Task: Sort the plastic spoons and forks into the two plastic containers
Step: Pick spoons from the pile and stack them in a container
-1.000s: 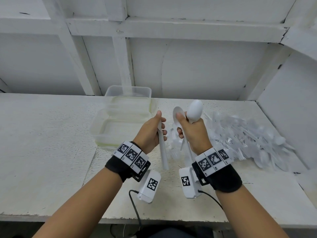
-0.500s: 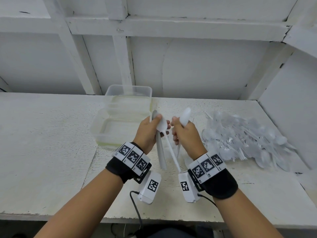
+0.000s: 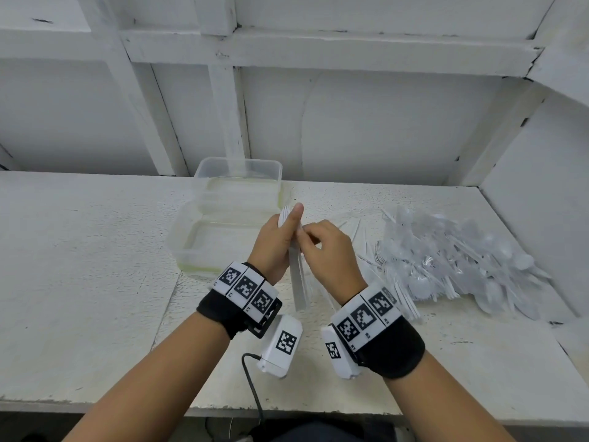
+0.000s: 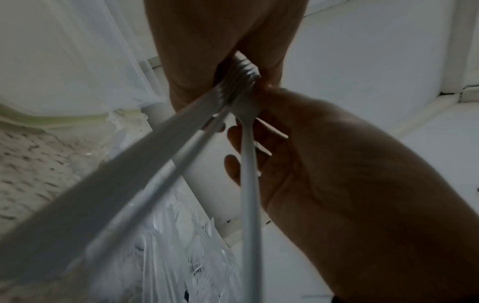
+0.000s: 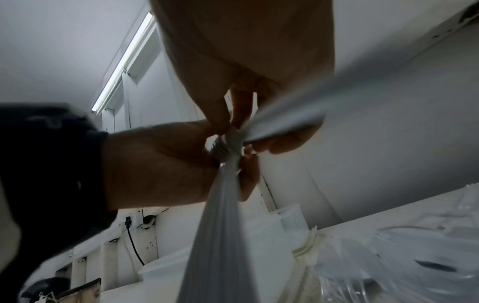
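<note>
Gripping stacked forks [image 3: 296, 275], left hand [image 3: 276, 247] fingers curl; right hand [image 3: 328, 253] pinches one.

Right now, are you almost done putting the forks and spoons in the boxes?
Not nearly. Both containers look empty, so nothing is sorted yet. In hand: the left hand grips a bunch of forks, and the right hand pinches at the same bunch. Left to do: the big pile of cutlery on the table.

Smooth white plastic forks [image 3: 298, 282], 2 clear glossy plastic containers [image 3: 204, 244], rough matt white-painted table [image 3: 79, 250]
</note>
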### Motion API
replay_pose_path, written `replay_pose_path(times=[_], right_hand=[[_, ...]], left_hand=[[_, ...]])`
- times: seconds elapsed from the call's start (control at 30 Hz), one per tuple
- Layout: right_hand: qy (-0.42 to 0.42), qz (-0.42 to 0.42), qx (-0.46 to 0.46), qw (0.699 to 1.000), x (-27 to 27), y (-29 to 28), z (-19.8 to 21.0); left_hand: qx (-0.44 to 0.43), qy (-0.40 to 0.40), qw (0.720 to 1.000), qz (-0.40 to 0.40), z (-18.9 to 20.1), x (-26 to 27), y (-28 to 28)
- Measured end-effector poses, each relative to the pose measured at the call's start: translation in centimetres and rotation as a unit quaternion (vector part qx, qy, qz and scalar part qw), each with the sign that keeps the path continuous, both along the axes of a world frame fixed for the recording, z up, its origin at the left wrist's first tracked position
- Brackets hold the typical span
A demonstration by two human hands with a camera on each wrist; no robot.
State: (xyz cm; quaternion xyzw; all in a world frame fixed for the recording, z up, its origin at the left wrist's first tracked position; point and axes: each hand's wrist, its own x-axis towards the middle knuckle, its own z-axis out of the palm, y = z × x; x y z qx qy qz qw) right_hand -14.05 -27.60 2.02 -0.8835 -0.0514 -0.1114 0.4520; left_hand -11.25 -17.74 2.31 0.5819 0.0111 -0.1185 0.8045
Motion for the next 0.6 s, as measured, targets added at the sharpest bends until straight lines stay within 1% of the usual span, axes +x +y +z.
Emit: replay_pose_path(times=[0.1,0.23,0.3,0.37,0.43,0.5,0.6], right_hand=[[0.011,0.009,-0.038,0.999,0.4,0.5,-0.1],[0.03,0.017,-0.043,0.998,0.8,0.2,-0.4],[0.018,0.029,-0.033,0.999,0.8,-0.1,-0.7],[0.017,0.047,-0.025,0.998,0.8,-0.3,-1.1],[0.037,0.059,-0.078,0.995,0.9,-0.1,-1.2],[0.027,0.057,-0.141,0.988,1.0,0.1,-1.1],[-0.012,0.05,-0.151,0.987,1.5,0.1,-0.8]], left_hand=[[0.019,0.016,1.0,0.0,-0.1,-0.1,0.0],[0.011,0.012,0.999,-0.03,-0.4,0.4,0.6],[0.015,0.022,0.999,-0.02,-0.2,0.6,0.8],[-0.011,0.036,0.999,0.005,0.2,0.9,1.0],[-0.04,0.061,0.997,0.036,0.5,1.3,1.1],[-0.038,0.074,0.995,0.048,0.6,1.6,1.2],[-0.019,0.071,0.997,0.032,0.3,2.1,1.6]])
